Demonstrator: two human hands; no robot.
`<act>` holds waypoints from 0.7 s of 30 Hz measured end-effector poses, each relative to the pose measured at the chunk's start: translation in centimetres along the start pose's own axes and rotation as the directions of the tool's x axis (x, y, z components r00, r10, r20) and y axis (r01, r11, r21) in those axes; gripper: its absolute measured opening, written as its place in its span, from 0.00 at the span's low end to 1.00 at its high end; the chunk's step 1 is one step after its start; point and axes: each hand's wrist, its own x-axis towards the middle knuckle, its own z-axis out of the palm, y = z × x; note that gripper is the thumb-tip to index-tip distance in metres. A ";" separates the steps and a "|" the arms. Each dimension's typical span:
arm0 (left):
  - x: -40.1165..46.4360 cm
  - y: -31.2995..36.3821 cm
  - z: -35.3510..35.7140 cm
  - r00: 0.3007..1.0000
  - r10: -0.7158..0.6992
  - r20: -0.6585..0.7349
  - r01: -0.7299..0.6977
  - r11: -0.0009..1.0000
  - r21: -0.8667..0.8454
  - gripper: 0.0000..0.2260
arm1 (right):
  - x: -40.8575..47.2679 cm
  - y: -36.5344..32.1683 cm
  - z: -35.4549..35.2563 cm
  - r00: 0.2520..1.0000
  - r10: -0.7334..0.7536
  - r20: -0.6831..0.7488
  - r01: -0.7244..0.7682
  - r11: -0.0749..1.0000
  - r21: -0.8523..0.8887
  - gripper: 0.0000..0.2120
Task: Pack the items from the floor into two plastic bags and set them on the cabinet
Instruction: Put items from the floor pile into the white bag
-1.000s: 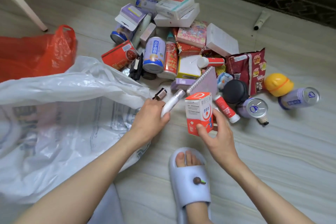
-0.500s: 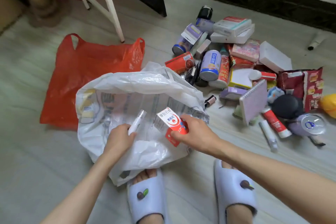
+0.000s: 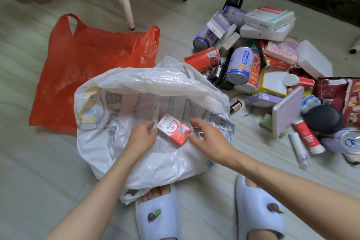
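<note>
Both bare forearms are extended forward and downward, converging toward the middle of the view. The left hand (image 3: 143,136) is held palm-down, its fingers curled loosely inward and nothing visibly gripped. The right hand (image 3: 209,138) is spread open, palm-down, its fingers (image 3: 194,122) fanned apart and released. The two hands are kept near each other, not touching.

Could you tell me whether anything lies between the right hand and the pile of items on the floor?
Nothing visible does. The right hand hovers over the white bag, and the pile lies to its right across bare floor; only the bag's crumpled edge sits between them.
</note>
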 end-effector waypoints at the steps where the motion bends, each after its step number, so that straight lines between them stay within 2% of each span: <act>1: -0.8 0.2 -0.1 0.998 0.057 -0.034 -0.058 0.998 -0.019 0.09 | -0.9 0.3 -0.7 0.999 -0.021 -0.041 0.020 1.000 -0.007 0.22; 3: -2.8 0.8 -0.3 0.969 0.198 -0.148 -0.206 0.977 -0.046 0.14 | -2.9 1.5 -2.5 0.991 -0.055 -0.120 0.049 0.997 -0.053 0.22; 5: -4.9 1.9 -0.5 0.921 0.339 -0.194 -0.347 0.938 -0.010 0.15 | -4.9 3.2 -4.6 0.979 -0.071 -0.193 0.044 0.989 -0.141 0.22; 8: -7.0 4.2 -0.2 0.832 0.536 -0.144 -0.524 0.844 0.113 0.14 | -7.0 6.3 -8.1 0.952 -0.012 -0.306 -0.065 0.969 -0.240 0.22; 11: -7.0 7.5 0.2 0.724 0.682 -0.103 -0.646 0.722 0.247 0.18 | -7.0 8.9 -11.3 0.894 0.004 -0.449 -0.157 0.939 -0.305 0.22; 13: -5.9 10.2 1.0 0.670 0.739 -0.068 -0.688 0.652 0.319 0.17 | -6.1 10.0 -12.9 0.841 0.059 -0.538 -0.241 0.931 -0.275 0.24; 15: -4.1 13.0 2.6 0.630 0.777 0.006 -0.716 0.578 0.391 0.17 | -4.8 10.9 -13.6 0.813 0.124 -0.569 -0.297 0.929 -0.221 0.28; 18: -1.6 16.2 5.7 0.647 0.739 0.188 -0.730 0.528 0.433 0.25 | -3.2 12.0 -12.7 0.839 0.150 -0.523 -0.313 0.919 -0.238 0.32; 21: 0.4 17.4 8.4 0.649 0.703 0.290 -0.730 0.469 0.496 0.28 | -2.6 12.8 -11.7 0.814 0.215 -0.540 -0.362 0.914 -0.182 0.36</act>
